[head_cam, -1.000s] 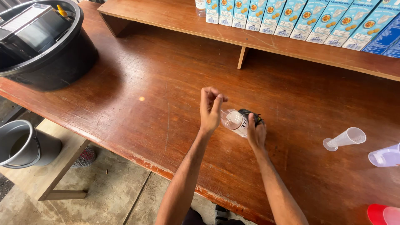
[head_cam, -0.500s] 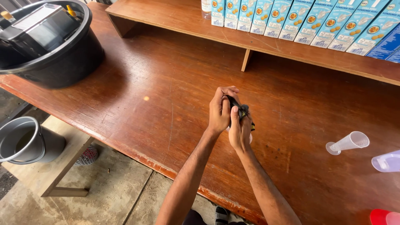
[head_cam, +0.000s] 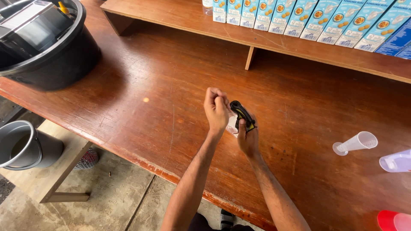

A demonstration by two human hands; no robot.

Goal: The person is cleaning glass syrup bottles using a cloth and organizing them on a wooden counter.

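Head view: 2 bare hands meet above the middle of a brown wooden table (head_cam: 141,81). The right hand (head_cam: 248,137) is clamped around a small black tool with a yellow stripe (head_cam: 241,112), its thumb laid up the tool's side. The left hand (head_cam: 216,110) has its fingers curled together, pinching at a small clear-white piece (head_cam: 232,124) that sits between the 2 hands, pressed against the tool. What the piece is I cannot tell (it is mostly hidden by the fingers).

Both things are held up off the table, not resting on it.

Well apart to the right, a clear measuring cylinder (head_cam: 355,143) lies on its side, with a pale cup (head_cam: 396,161) just beyond it and a red lid (head_cam: 387,220) at the near corner. A black tub (head_cam: 60,60) stands at the far left of the table, a grey bucket (head_cam: 21,147) on the floor below it. A row of blue-and-white cartons (head_cam: 299,17) lines the shelf behind.

Risk, as I judge it: the pinch on the clear piece is slight and done with fingertips only, so a twist or pull could let it slip and drop to the table or over the near edge onto the concrete. If the tool has a working edge, the left fingertips lie very close to it.
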